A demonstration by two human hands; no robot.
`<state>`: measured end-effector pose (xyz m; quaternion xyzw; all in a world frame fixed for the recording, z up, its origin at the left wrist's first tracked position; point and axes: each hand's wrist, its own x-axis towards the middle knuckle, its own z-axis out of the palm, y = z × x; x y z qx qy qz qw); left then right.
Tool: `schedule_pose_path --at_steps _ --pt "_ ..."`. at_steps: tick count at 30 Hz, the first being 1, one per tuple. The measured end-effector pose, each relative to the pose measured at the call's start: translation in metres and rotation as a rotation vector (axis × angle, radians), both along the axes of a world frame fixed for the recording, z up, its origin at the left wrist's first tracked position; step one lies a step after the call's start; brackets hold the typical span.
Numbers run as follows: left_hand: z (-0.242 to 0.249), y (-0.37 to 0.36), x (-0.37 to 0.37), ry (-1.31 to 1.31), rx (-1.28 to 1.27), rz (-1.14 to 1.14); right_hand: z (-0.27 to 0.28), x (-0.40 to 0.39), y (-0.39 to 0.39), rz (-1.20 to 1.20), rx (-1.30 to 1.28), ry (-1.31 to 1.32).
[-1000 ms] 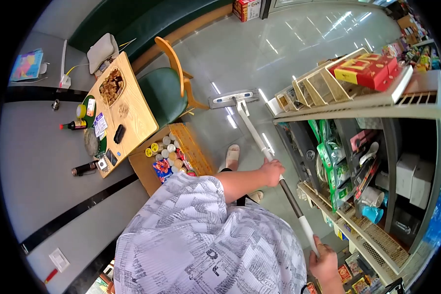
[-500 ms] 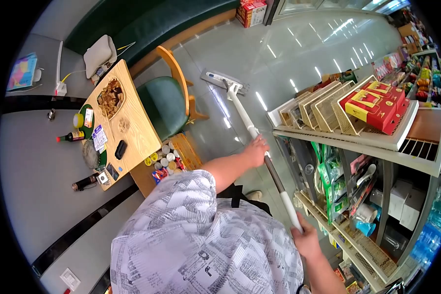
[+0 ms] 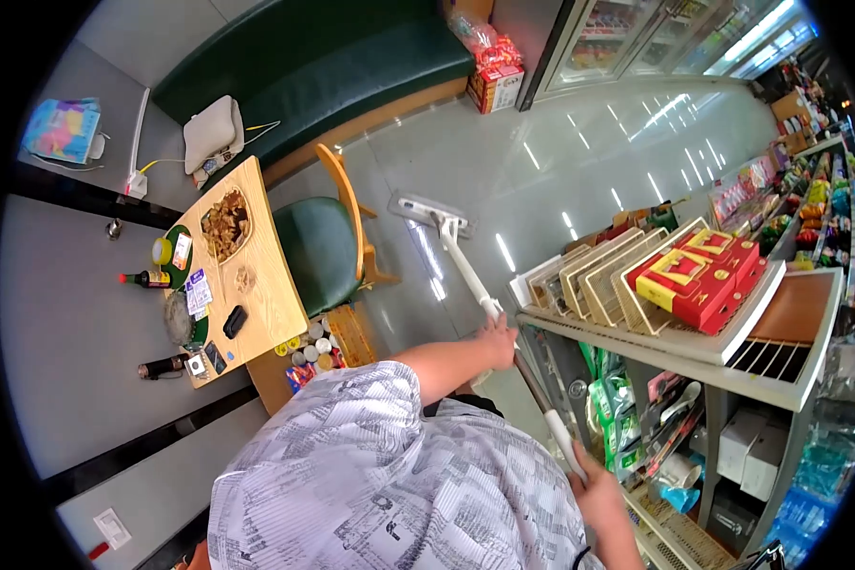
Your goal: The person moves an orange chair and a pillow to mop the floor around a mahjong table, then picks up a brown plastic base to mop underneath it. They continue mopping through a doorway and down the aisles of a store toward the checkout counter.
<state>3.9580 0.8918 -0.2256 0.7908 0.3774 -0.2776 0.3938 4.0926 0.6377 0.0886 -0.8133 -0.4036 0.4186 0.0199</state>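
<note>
A white flat mop [image 3: 461, 256] slants across the middle of the view, its rectangular head [image 3: 432, 213] lying on the shiny grey floor near the wooden chair. My left hand [image 3: 494, 344] is closed around the pole partway down. Nearer my body, my right hand [image 3: 594, 484] wraps the pole's white upper end [image 3: 562, 439]. Between the two hands, the pole has a grey-brown section [image 3: 534, 382].
A wooden table [image 3: 274, 309] with food and bottles stands left, beside a green-seated chair [image 3: 318, 242]. Behind it runs a green bench [image 3: 323, 66]. A shelf unit [image 3: 769, 385] with wire racks and red boxes [image 3: 701, 277] is close on the right. Cans [image 3: 313, 347] sit under the table.
The view has tilted up, so the floor, table and shelf appear lower and more of the bench shows. Both hands stay on the mop pole; the mop head stays near the chair.
</note>
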Motion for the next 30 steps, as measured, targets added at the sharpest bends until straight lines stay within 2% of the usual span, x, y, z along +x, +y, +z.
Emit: schedule_pose_path --at_steps 1,4,9,11,13,15,17,22,24,25,26,28,29,30 --pt "0.009 0.000 0.005 -0.018 -0.041 0.007 0.022 0.004 0.016 -0.038 -0.102 0.016" --pt "0.001 0.021 0.011 -0.066 -0.029 0.029 -0.001 0.026 0.019 -0.060 0.151 0.180" --pt "-0.006 0.091 0.014 -0.082 0.031 0.052 -0.007 0.034 0.091 -0.179 0.151 0.298" --pt "-0.009 0.129 0.014 -0.103 0.063 0.089 -0.008 0.036 0.128 -0.165 0.133 0.259" --pt "-0.011 0.171 0.011 -0.127 0.074 0.113 0.007 0.034 0.185 -0.131 -0.008 0.162" --pt "-0.010 0.217 0.007 -0.140 0.071 0.119 0.035 0.020 0.249 -0.059 0.011 0.074" --pt "-0.005 0.262 0.005 -0.159 0.075 0.120 0.038 0.023 0.294 0.057 0.065 0.023" --pt "0.011 0.356 -0.003 -0.209 0.067 0.111 0.064 0.016 0.398 0.090 -0.019 -0.025" --pt "-0.002 0.381 -0.006 -0.244 0.104 0.130 0.067 0.016 0.434 0.155 -0.008 -0.050" --pt "0.004 0.393 -0.008 -0.247 0.097 0.118 0.050 0.023 0.439 0.218 0.117 -0.018" --pt "0.010 0.409 -0.008 -0.247 0.097 0.106 0.044 0.034 0.445 0.233 0.092 -0.023" --pt "0.022 0.429 -0.001 -0.246 0.082 0.075 0.078 0.032 0.485 0.254 0.029 -0.034" --pt "0.015 0.437 0.004 -0.283 0.079 0.064 0.090 0.036 0.503 0.320 0.010 -0.068" --pt "0.010 0.445 0.010 -0.321 0.076 0.054 0.103 0.037 0.521 0.280 -0.078 -0.059"
